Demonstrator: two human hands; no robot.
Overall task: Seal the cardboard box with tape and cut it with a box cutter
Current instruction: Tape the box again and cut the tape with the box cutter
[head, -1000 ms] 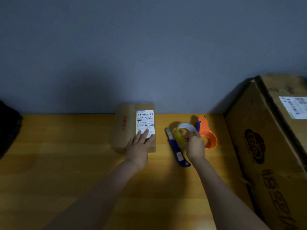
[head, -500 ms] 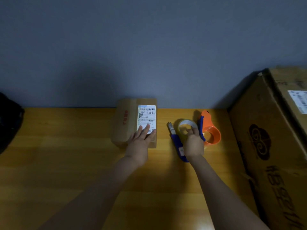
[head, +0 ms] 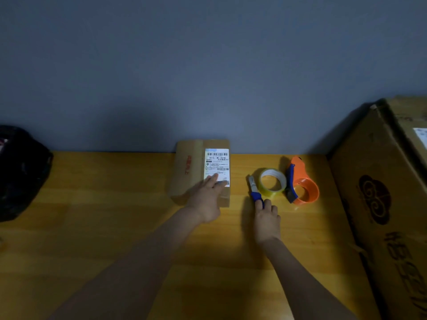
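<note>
A small cardboard box (head: pixel 191 172) with a white shipping label lies flat on the wooden table, near the wall. My left hand (head: pixel 205 199) rests flat on its near right part, fingers spread over the label. To the right lies a blue box cutter (head: pixel 254 190), its metal tip pointing away. My right hand (head: pixel 266 218) is closed around the cutter's near end. A roll of clear tape (head: pixel 272 182) lies flat just right of the cutter. An orange tape dispenser (head: pixel 302 185) with a blue handle stands beside the roll.
A large cardboard carton (head: pixel 388 204) fills the table's right side. A dark bag (head: pixel 18 172) sits at the left edge. The grey wall runs right behind the table (head: pixel 104 204).
My right hand has left the tape roll, which now lies flat, and pulled back to grip the box cutter's handle. My left hand stays on the box.
</note>
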